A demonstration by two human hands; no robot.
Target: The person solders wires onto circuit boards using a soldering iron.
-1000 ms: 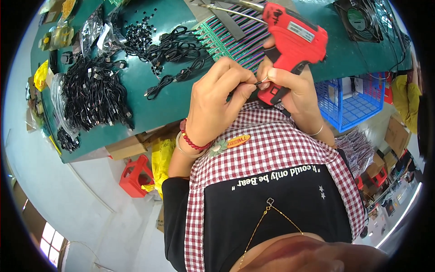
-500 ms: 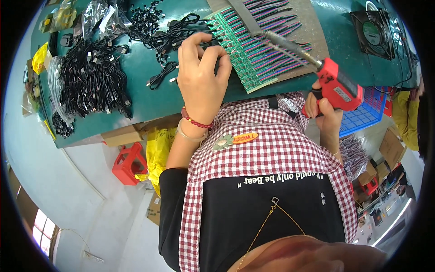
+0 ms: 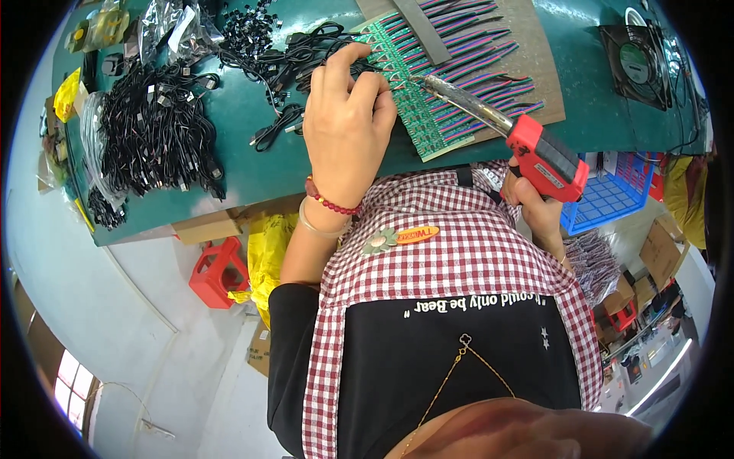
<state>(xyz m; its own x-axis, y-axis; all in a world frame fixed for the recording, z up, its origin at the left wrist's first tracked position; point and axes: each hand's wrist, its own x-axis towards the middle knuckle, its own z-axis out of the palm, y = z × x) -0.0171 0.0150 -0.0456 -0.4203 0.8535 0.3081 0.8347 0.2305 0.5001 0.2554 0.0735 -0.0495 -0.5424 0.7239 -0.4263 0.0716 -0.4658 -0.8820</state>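
My right hand (image 3: 533, 205) grips a red soldering gun (image 3: 547, 157) by its handle. Its tip reaches the left part of a green circuit board panel (image 3: 417, 115), just right of my left fingertips; whether it touches is too small to tell. At the panel's left edge, my left hand (image 3: 348, 115) is closed in a pinch, apparently on a black cable, though the fingertips partly hide it. Multicoloured wires (image 3: 478, 53) fan out to the right from the panel. A flat grey bar (image 3: 423, 32) lies across them.
Black cables (image 3: 306, 53) lie left of the panel, beside a heap of small black parts (image 3: 248, 30). A large cable bundle (image 3: 160, 130) rests farther left. At the right stands a black fan (image 3: 634, 65); below the table edge is a blue basket (image 3: 604, 203).
The soldering gun has come left and nearer, its tip moving from the grey bar's end to the panel's left part. My left hand has shifted slightly right.
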